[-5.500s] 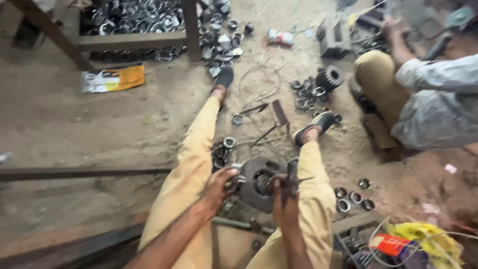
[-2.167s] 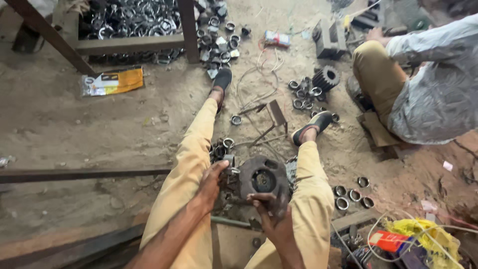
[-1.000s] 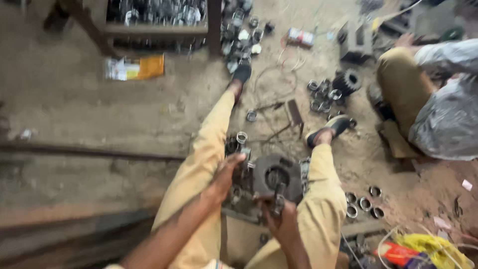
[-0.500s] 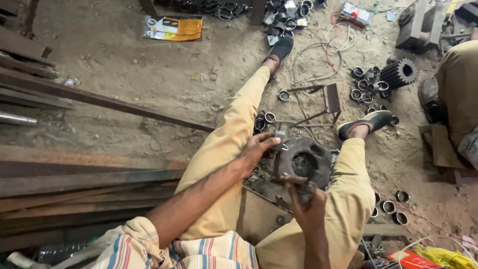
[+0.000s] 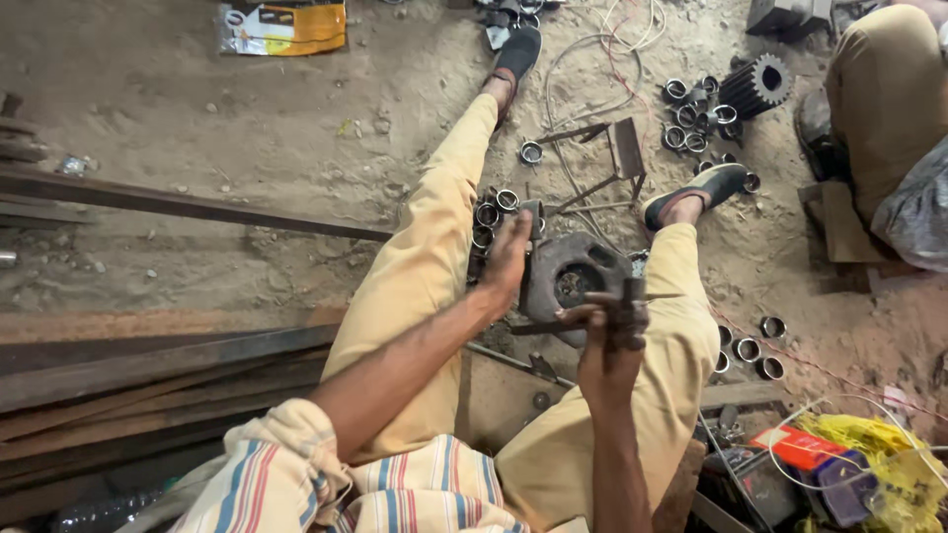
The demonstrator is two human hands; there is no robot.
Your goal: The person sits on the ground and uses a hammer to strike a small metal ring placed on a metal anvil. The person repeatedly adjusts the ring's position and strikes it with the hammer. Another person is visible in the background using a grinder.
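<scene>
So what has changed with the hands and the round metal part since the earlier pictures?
The right hand first held a thin tool beside the round metal part; it then gripped the part's lower edge and now holds a small dark piece against it. The left hand stayed on the part's left side. The part remained between the legs, and the small metal rings stayed on the ground. The camera view shifted.
</scene>
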